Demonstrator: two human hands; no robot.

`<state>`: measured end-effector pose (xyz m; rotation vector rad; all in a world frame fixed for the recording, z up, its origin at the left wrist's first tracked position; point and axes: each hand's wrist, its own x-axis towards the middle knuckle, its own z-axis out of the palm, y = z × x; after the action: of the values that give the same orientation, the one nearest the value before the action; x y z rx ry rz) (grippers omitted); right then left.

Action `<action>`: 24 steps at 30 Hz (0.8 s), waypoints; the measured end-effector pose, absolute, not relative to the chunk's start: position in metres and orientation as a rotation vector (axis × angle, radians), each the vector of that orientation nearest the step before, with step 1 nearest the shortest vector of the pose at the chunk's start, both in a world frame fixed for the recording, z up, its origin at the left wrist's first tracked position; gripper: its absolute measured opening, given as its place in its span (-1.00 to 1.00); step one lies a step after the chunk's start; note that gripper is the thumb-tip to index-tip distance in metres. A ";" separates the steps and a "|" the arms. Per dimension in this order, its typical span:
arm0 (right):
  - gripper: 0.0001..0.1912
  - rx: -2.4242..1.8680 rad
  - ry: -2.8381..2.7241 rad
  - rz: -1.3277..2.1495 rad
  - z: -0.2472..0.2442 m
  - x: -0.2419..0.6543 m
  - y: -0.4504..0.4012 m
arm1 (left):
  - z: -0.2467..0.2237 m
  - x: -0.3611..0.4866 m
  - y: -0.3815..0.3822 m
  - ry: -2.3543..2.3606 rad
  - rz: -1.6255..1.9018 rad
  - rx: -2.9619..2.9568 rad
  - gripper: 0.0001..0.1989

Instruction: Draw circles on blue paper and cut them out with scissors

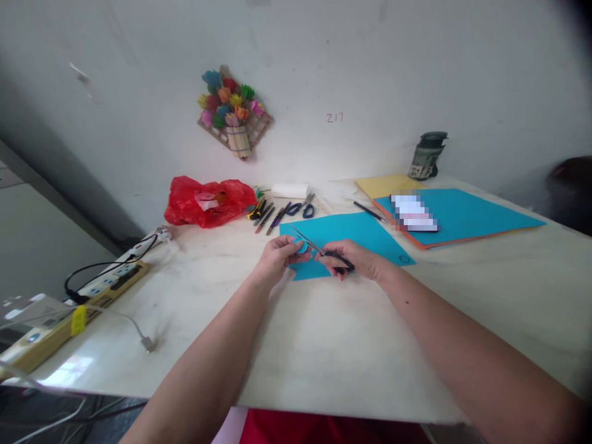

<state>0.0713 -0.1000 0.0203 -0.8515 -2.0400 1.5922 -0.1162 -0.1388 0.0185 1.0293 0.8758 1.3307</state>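
Left hand (279, 254) pinching small blue paper disc (302, 248), right hand (356, 259) gripping scissors (319, 250) w/ blades open, frame centre, over blue sheet (361, 231) on desk (324, 345). Step, prob.: trimming disc edge. Next calls for: rotating disc into blades.

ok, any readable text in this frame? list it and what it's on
"Z17" (could be "217"), handwritten in red on the wall.
Label on the dark jar by the wall: print too small to read.
Patch on the blue paper stack: pixelated, unreadable.
Yellow tag on the power strip: no text legible.
Nothing else readable.
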 end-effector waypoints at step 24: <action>-0.62 -0.871 -2.072 1.522 0.020 0.069 -0.100 | 0.019 -0.117 -0.139 0.875 1.330 1.031 -0.79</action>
<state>0.0692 -0.1003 0.0202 -0.8708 -2.0717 1.5223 -0.1170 -0.1393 0.0188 1.0307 0.8755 1.3302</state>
